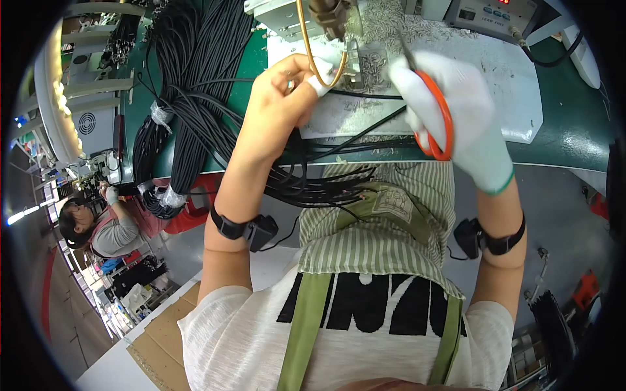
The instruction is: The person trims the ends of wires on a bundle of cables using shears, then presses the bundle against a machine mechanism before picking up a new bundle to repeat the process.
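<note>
My left hand [280, 101] is raised over the bench with its fingers pinched together; white covers wrap its fingertips. A black cable [365, 95] runs from beside those fingertips toward my right hand. The pinch itself is partly hidden behind a curved yellow tube [306, 39]. In a white glove with a green cuff, my right hand [460, 111] is closed round scissors [448, 124] with orange handles. Their dark blades point away from me. Another black cable [375, 128] slants up to the glove. Between the hands stands a small metal fixture [353, 65] below a machine head.
Thick bundles of black cables [195, 39] lie on the green bench [567, 124] at left and hang over its front edge. Small cut bits [391, 19] litter a white board [515, 124]. A control box [493, 16] stands back right. Another person [117, 228] sits at far left.
</note>
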### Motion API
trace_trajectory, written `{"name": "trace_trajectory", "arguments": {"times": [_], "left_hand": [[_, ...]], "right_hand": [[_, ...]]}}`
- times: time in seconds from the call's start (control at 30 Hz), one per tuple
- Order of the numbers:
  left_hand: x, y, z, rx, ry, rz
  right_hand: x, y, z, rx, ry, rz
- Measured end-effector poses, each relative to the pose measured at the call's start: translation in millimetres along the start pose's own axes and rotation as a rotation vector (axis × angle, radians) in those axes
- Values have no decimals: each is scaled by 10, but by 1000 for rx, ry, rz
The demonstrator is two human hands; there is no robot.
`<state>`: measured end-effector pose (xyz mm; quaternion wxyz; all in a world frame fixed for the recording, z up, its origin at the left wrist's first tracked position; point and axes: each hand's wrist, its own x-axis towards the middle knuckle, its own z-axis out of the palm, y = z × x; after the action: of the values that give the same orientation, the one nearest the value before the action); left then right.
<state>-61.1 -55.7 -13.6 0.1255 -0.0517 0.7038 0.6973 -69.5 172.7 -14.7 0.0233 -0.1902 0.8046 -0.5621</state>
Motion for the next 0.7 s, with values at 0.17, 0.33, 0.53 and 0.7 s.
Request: {"name": "trace_trajectory", "arguments": {"times": [0.17,0.33,0.53,0.7], "left_hand": [[235,-40,-107,-42,-125,-22],[183,104,-110,295,-156,117],[63,152,11,463,-49,254],[15,153,41,459,-55,213]], "right_hand": [[339,16,145,314,-152,224],[383,15,198,464,-237,344],[385,135,207,323,-296,-4],[381,132,201,320,-299,15]]}}
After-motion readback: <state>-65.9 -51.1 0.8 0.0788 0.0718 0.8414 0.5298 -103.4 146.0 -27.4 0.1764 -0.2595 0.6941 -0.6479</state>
